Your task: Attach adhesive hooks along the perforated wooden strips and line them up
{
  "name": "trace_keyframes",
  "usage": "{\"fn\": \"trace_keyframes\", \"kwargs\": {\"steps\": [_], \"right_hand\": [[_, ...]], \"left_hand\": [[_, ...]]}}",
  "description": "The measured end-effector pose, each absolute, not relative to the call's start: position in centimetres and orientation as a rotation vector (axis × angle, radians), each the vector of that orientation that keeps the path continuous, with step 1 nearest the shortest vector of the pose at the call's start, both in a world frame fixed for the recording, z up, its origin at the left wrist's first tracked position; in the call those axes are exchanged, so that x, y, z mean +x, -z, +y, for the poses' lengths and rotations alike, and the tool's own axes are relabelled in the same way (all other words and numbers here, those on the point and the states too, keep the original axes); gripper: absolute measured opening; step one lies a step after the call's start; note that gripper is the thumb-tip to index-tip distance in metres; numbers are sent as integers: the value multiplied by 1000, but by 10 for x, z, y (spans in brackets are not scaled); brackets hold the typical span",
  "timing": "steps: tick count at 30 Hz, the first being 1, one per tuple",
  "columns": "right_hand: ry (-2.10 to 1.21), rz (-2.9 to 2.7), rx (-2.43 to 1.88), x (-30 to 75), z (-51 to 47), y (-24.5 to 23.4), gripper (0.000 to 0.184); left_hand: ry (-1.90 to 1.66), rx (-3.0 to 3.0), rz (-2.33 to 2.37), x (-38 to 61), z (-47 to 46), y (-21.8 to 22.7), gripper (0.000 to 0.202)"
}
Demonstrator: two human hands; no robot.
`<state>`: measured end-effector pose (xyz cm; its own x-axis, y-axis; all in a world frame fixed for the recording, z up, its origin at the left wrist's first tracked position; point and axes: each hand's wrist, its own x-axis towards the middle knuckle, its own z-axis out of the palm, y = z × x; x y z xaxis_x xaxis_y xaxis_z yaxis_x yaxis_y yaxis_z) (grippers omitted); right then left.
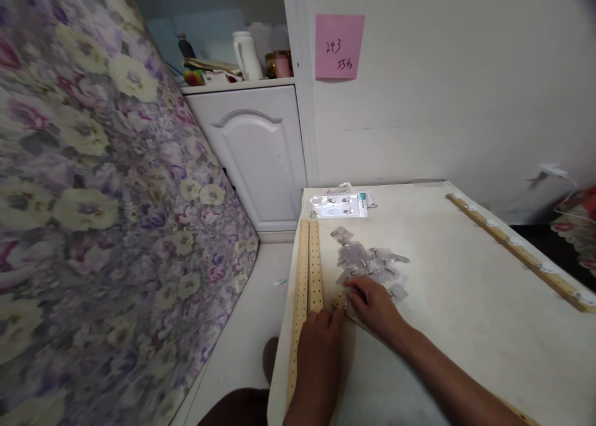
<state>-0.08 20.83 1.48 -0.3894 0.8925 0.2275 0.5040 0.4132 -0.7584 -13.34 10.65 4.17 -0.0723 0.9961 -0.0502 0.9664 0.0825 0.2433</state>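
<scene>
My left hand lies low on the table with its fingers curled around the near-left end of a perforated wooden strip. My right hand is closed over that same end, its thumb and fingers pinching a small clear plastic piece against the wood; the fingers partly hide it. Just beyond is a loose heap of clear square pieces with small metal hooks. Two more perforated strips, a left one and a right one, run side by side along the left table edge, partly beneath my left wrist.
At the white table's far left corner lies a clear blister pack. A wooden strip with several clear pieces runs along the right edge. A floral curtain hangs at left, beside a white cabinet. A pink note is on the wall.
</scene>
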Motion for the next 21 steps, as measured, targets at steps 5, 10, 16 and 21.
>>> {"fn": "trace_keyframes", "kwargs": {"steps": [5,10,16,21], "right_hand": [[-794,-2051,-1190,-1,209,-13,26],[-785,-2054,-1168,1,208,-13,26],[-800,-2065,-1162,3,207,-12,29],[-857,-2031,-1203,3,209,-8,28]], "left_hand": [[-199,2000,2157,-133,107,-43,48],[-284,1975,2149,-133,106,-43,45],[-222,1987,2151,-133,107,-46,45],[-138,2061,2172,-132,108,-45,48]]}}
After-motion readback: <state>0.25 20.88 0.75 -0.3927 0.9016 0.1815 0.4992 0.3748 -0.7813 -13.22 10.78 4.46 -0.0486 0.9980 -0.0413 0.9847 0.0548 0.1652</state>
